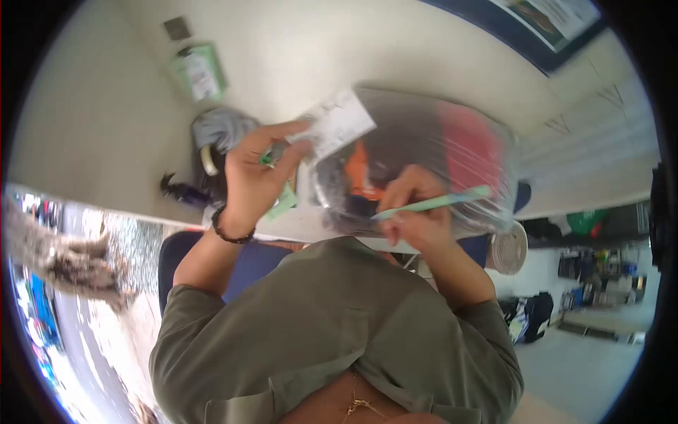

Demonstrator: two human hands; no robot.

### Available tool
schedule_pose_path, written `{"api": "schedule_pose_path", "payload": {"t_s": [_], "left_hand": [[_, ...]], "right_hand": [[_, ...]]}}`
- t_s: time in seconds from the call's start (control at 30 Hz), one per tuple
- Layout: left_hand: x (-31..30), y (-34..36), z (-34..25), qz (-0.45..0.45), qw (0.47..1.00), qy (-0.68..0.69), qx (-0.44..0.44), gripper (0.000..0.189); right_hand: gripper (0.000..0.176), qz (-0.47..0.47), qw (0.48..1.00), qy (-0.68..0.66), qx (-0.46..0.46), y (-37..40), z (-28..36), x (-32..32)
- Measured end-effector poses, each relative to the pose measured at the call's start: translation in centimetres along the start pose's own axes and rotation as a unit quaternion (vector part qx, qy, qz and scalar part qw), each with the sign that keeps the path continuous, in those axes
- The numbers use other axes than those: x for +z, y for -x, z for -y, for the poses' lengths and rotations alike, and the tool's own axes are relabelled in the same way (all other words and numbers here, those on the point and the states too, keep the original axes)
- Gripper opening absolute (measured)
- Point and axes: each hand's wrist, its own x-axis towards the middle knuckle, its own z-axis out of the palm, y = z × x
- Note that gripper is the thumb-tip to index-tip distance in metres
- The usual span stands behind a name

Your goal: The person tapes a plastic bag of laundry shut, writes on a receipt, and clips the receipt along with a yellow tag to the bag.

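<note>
1. A clear plastic bag (452, 141) lies on a cream bench (367, 49), near the edge closest to the person. It is packed with orange, black and red items, too blurred to name.
2. A white label (339, 124) sits at the bag's left corner (its printing is unreadable).
3. The left hand (251, 177), with a dark beaded bracelet (227, 230) at the wrist, has its fingers pinched on the lower edge of this label, thumb on top.
4. The right hand (417, 205) rests on the near side of the bag. Its fingers are curled shut around a pale green pen (434, 203), which lies nearly level across the plastic and points right.
5. A scrap of green paper (284, 201) shows just under the left hand.
6. Beside the left hand, farther left, lie a grey cloth (222, 127) and a small roll of tape (209, 159).
7. Farther back on the bench is a green packet (200, 74), well apart from the bag.
8. The person's olive shirt (332, 332) fills the lower view.
</note>
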Motion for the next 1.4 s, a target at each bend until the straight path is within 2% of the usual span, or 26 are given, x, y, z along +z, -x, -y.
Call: {"api": "schedule_pose_path", "payload": {"t_s": [0.13,0.23,0.27,0.33,0.4,0.47,0.57,0.6,0.7,0.8,0.9,1.0,1.1,1.2,1.4], "left_hand": [[8.3,-2.8,-2.5,0.130,0.981,-0.037,0.139,0.025],[13.9,-4.4,-2.8,0.158,0.957,-0.084,0.229,0.023],[15.0,-4.8,-2.7,0.158,0.948,-0.103,0.256,0.023],[16.5,-5.0,-2.0,0.162,0.947,-0.127,0.246,0.023],[17.0,-5.0,-2.1,0.163,0.947,-0.150,0.234,0.024],[16.3,-4.8,-2.4,0.158,0.948,-0.173,0.215,0.026],[16.2,-4.7,-2.1,0.151,0.952,-0.170,0.205,0.030],[16.2,-4.7,-2.0,0.151,0.953,-0.165,0.206,0.030],[16.1,-4.9,-1.7,0.150,0.955,-0.153,0.206,0.031],[16.1,-5.0,-1.5,0.150,0.957,-0.147,0.199,0.032],[16.0,-4.9,-1.4,0.150,0.958,-0.144,0.199,0.035],[16.1,-4.9,-1.3,0.138,0.958,-0.143,0.205,0.037],[16.1,-4.9,-1.3,0.140,0.957,-0.143,0.210,0.038],[16.0,-5.0,-1.3,0.143,0.954,-0.148,0.217,0.038],[16.0,-5.0,-1.4,0.148,0.953,-0.152,0.217,0.038]], "right_hand": [[0.009,-0.178,0.953,0.151,-0.193,3.2,6.5,-3.5],[0.013,-0.358,0.873,0.256,-0.211,3.7,8.9,-5.7],[0.014,-0.372,0.868,0.278,-0.177,3.6,9.3,-6.4],[0.017,-0.400,0.854,0.315,-0.108,3.4,9.7,-7.7],[0.018,-0.376,0.876,0.292,-0.078,1.6,9.5,-7.7],[0.021,-0.302,0.905,0.293,-0.059,-0.3,9.3,-8.4],[0.025,-0.224,0.887,0.404,-0.019,-2.6,8.5,-10.4],[0.027,-0.229,0.866,0.444,-0.006,-3.2,8.4,-10.4],[0.029,-0.219,0.890,0.399,-0.011,-4.0,6.0,-12.1],[0.032,-0.184,0.856,0.473,-0.102,-3.9,4.9,-13.5],[0.034,-0.195,0.845,0.489,-0.096,-3.9,4.6,-13.4],[0.032,-0.176,0.815,0.536,-0.132,-4.1,4.5,-13.1],[0.030,-0.177,0.818,0.540,-0.086,-4.0,5.1,-12.5],[0.029,-0.178,0.832,0.519,-0.082,-4.1,5.0,-12.4],[0.025,-0.153,0.808,0.561,-0.095,-4.0,5.1,-11.9]]}}
